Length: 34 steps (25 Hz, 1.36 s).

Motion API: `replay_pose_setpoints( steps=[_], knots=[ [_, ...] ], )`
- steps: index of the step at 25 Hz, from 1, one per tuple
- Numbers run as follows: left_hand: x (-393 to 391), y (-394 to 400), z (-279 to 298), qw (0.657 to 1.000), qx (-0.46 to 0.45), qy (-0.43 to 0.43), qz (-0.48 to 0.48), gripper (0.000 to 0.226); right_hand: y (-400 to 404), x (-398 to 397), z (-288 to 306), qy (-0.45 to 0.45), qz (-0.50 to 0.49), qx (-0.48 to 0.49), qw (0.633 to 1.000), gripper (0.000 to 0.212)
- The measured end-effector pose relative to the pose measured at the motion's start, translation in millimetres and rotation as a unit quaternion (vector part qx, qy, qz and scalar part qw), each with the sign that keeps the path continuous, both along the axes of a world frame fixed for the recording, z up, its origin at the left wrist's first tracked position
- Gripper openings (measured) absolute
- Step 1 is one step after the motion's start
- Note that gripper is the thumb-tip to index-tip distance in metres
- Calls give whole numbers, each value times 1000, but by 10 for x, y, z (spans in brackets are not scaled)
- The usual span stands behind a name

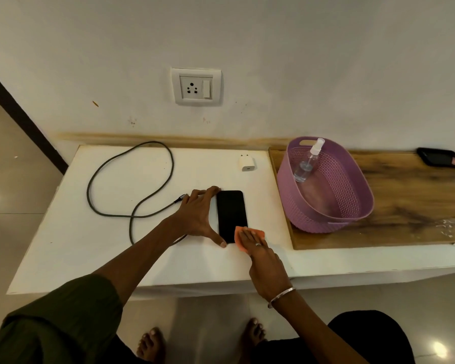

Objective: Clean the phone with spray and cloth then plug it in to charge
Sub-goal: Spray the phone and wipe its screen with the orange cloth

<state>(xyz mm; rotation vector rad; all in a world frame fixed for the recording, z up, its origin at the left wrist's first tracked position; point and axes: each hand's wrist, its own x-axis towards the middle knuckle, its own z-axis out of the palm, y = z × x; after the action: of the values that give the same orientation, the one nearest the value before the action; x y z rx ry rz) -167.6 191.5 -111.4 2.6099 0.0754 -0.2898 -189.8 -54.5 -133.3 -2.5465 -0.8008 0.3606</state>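
Note:
A black phone [231, 212] lies flat, screen up, on the white counter [95, 258]. My left hand [197, 216] braces it, with fingers at its top left corner and thumb at its bottom left corner. My right hand [258, 248] presses an orange cloth [241, 239] flat onto the phone's lower right corner. The clear spray bottle [306, 164] leans inside the purple basket [352, 206]. A dark charging cable [132, 185] loops on the counter to the left, one end beside my left hand. The white charger plug [246, 163] lies behind the phone. The wall socket [195, 86] has nothing in it.
The purple basket stands on a wooden board [418, 206] at the right. A second dark phone [440, 157] lies at the board's far right end. My bare feet [153, 345] stand on the tiled floor below the counter edge.

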Motion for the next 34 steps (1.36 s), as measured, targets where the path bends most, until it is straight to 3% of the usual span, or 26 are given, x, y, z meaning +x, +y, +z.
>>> replay_pose_setpoints(
  steps=[8,17,20,23,29,34],
  knots=[
    [6,4,-46,1000,-9,2,4,149,375,524,110,-18,-28,50,998,66],
    [4,15,-69,1000,-19,-4,6,148,692,999,103,-14,-66,42,997,62],
    [12,6,-63,1000,-13,5,5,151,801,924,101,-64,-7,-22,998,67],
    [21,14,-64,1000,-1,10,-5,156,901,822,83,-47,7,-2,999,52],
    [27,-10,-35,999,-14,31,19,163,986,738,131,-99,30,-53,993,62],
    [35,-12,-22,1000,-15,16,17,154,958,714,168,-95,42,-43,994,59]
  ],
)
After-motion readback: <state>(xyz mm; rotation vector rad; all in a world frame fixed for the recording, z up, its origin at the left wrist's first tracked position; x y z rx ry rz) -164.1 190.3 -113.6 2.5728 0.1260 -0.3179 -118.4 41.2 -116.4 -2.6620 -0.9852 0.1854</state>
